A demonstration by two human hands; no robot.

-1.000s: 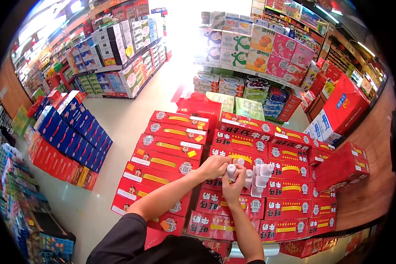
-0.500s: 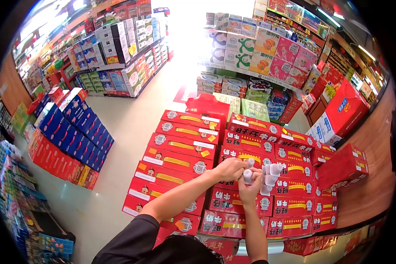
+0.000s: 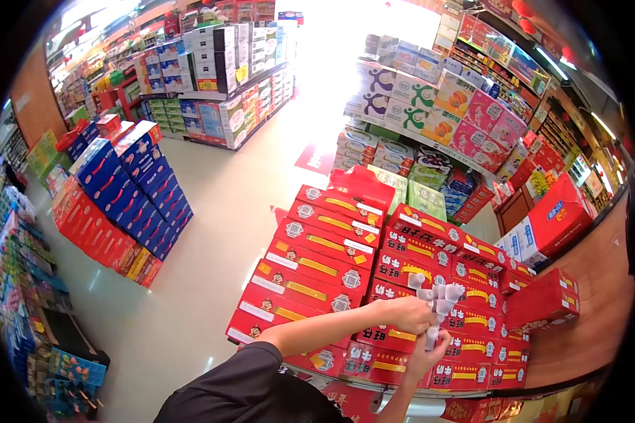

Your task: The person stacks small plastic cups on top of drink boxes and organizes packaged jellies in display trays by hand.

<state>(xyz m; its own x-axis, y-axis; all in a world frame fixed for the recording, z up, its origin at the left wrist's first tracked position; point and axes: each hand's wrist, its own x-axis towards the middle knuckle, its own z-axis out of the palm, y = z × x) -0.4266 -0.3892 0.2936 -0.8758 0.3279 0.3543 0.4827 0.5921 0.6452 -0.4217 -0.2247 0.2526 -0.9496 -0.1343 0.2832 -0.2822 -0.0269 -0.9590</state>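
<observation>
White container (image 3: 432,337) runs lengthwise up the view, pinched by right hand (image 3: 425,358), grip of left hand (image 3: 408,314) unclear.

The person wears a dark short-sleeved top (image 3: 250,384), forearms (image 3: 324,329) bare.

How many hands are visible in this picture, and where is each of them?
2: the left hand at the white containers, over red boxes; the right hand just below it in the picture.
</observation>
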